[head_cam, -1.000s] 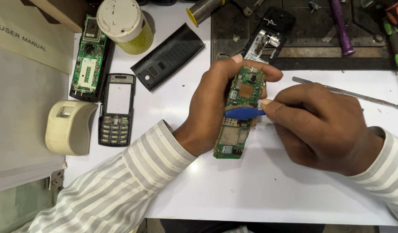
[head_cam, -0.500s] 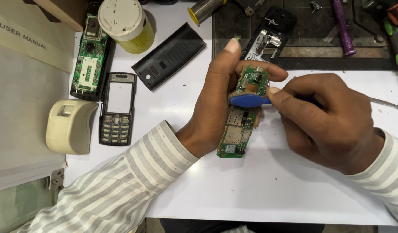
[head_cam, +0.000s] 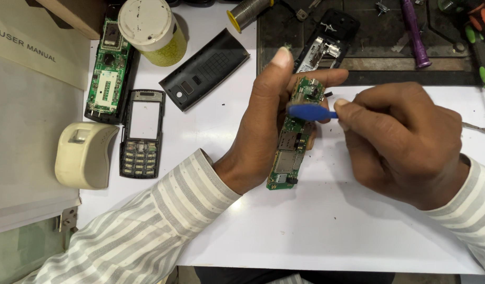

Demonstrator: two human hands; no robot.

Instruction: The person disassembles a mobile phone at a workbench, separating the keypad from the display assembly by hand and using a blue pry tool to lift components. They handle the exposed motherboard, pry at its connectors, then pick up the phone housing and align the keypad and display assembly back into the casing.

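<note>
Spreading across pretty much the whole shot is a white worktop (head_cam: 326, 231), and along its far right edge sits a dark work mat (head_cam: 379, 63) with a gutted black phone shell (head_cam: 326, 44), a purple-handled tool (head_cam: 415, 31) and some green and orange screwdriver handles (head_cam: 481, 50) lying on it. On the left edge there's a pale booklet (head_cam: 27, 105) with a cream plastic holder (head_cam: 84, 155) resting against it. Next biggest are the hands, near the middle of the worktop: the left hand (head_cam: 263, 121) is wrapped around a long green circuit board (head_cam: 294, 142), thumb up and fingers pinching the top end, holding it off the surface and roughly upright. The right hand (head_cam: 405, 142) is closed on a blue plastic pry tool (head_cam: 312, 112), whose flat tip is touching the upper part of that board. Back toward the far left corner stands a yellowish jar (head_cam: 158, 39) with a grubby white lid (head_cam: 146, 23) on it, so I can't tell what's inside. Just beside it lies a second green board in a black frame (head_cam: 108, 79), then a black back cover (head_cam: 205, 68), then a keypad front frame (head_cam: 142, 134). A solder spool (head_cam: 245, 10) sits at the far edge.
</note>
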